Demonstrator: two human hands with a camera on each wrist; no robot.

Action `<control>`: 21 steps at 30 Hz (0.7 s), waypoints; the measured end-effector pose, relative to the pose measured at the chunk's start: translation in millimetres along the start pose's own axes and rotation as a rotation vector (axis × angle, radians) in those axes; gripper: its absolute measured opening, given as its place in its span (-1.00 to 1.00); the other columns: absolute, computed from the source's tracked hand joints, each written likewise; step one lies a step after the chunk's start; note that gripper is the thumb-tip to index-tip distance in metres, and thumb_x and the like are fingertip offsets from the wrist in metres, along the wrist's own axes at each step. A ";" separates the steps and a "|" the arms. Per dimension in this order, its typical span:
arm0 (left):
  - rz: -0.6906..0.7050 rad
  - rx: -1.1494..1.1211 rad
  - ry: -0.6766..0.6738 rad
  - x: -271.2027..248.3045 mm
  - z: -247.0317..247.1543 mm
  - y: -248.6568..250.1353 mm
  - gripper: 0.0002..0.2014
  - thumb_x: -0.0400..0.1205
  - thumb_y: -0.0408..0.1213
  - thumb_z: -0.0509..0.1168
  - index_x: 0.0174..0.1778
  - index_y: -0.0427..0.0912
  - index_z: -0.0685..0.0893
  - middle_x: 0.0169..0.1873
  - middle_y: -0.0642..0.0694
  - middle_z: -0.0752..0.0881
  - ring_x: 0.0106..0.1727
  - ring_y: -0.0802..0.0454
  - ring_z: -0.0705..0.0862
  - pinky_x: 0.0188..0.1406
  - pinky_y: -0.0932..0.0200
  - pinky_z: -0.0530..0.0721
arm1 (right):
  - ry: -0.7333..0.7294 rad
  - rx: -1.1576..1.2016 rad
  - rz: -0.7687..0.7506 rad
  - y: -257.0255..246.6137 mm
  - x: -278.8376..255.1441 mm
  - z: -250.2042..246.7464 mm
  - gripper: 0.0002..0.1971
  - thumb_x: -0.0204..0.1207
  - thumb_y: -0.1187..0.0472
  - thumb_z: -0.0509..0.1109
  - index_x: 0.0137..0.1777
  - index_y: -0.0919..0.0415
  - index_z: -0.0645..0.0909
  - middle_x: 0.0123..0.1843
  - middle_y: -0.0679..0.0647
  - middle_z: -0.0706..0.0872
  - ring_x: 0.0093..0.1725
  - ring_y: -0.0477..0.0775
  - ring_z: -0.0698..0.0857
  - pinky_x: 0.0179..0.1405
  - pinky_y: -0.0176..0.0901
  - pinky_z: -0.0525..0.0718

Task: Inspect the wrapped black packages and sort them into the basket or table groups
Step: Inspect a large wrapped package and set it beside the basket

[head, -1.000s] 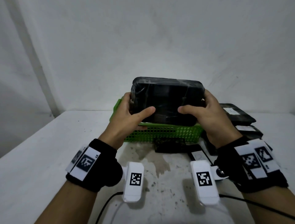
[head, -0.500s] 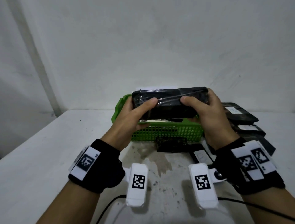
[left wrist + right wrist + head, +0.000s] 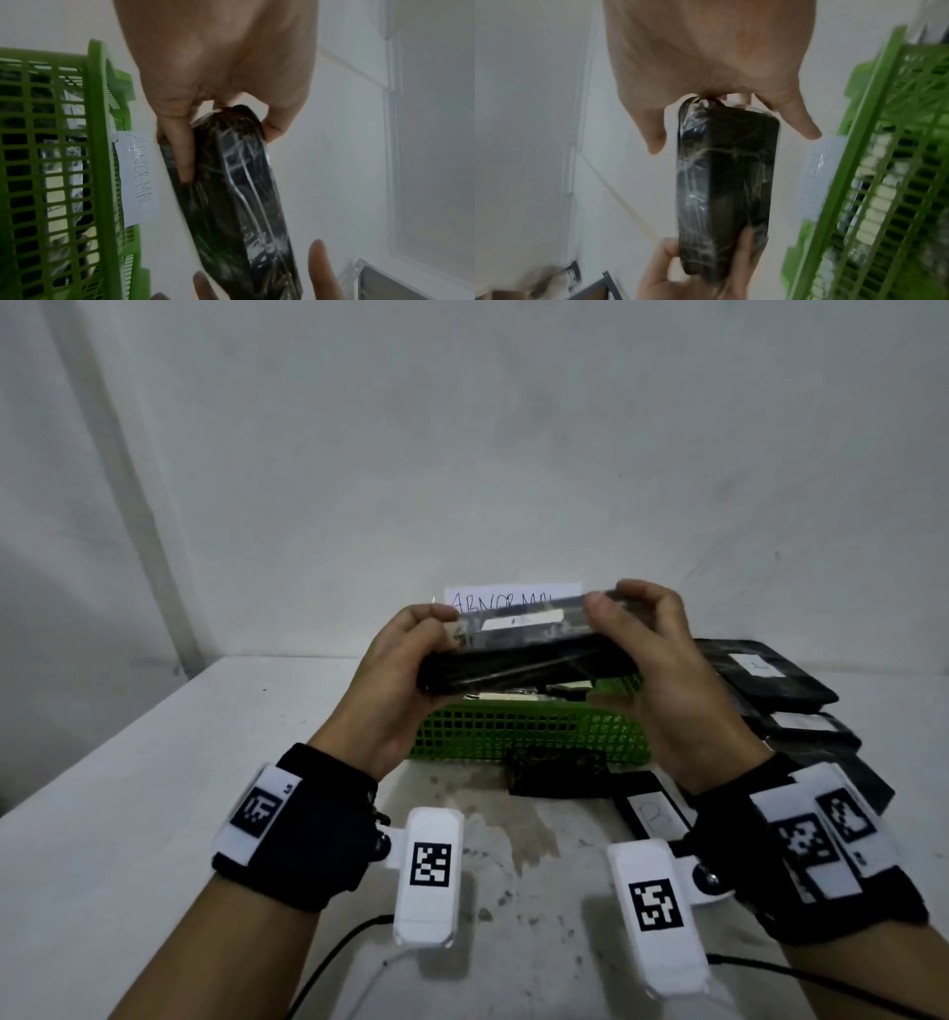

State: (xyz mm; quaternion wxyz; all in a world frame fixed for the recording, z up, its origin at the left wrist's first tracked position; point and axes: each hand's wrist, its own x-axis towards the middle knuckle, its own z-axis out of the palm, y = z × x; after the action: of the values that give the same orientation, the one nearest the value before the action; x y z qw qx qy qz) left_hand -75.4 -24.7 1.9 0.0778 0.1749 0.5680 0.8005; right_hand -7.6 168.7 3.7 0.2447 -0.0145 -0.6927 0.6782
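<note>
Overhead, both hands hold one wrapped black package (image 3: 524,654) in the air above the green basket (image 3: 529,731), clear of its rim. Left hand (image 3: 395,670) grips the package's left end, thumb on the near face, fingers curled over the top edge; the left wrist view shows the thumb (image 3: 180,150) lying flat along the glossy film. Right hand (image 3: 662,660) clamps the right end, fingers curled over the top, thumb in front. Package tilted so its upper face shows, with a pale label strip (image 3: 513,622) on it; writing too small to read. Film wrinkled, bright streaks along the edge in both wrist views. A white paper tag (image 3: 138,178) hand-lettered "ABNORMAL" is fixed to the basket's far rim. Dark wrapped items lie inside the basket, partly hidden. On the white table (image 3: 128,788), to the right, several more black packages (image 3: 770,680) lie stacked and overlapping, some with white labels. Another dark package (image 3: 557,770) sits just in front of the basket's near wall, and a labelled one (image 3: 655,809) beside it.
</note>
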 end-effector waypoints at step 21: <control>-0.070 -0.204 -0.133 -5.9 1.7 2.3 -0.48 0.70 0.13 0.09 0.46 -0.10 0.59 0.26 -0.16 0.78 0.17 -0.15 0.80 -0.06 -0.05 0.85 | -0.059 0.107 -0.030 -2.1 4.1 -19.3 -0.43 0.49 0.18 0.53 0.44 0.03 0.38 0.06 -0.04 0.87 0.04 0.04 0.87 -0.14 -0.01 0.85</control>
State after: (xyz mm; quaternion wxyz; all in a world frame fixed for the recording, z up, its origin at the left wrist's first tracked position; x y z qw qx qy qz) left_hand -69.2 -25.9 3.3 0.1607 0.1988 0.4830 0.8375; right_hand -3.7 188.0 6.2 0.2347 0.0288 -0.6626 0.7107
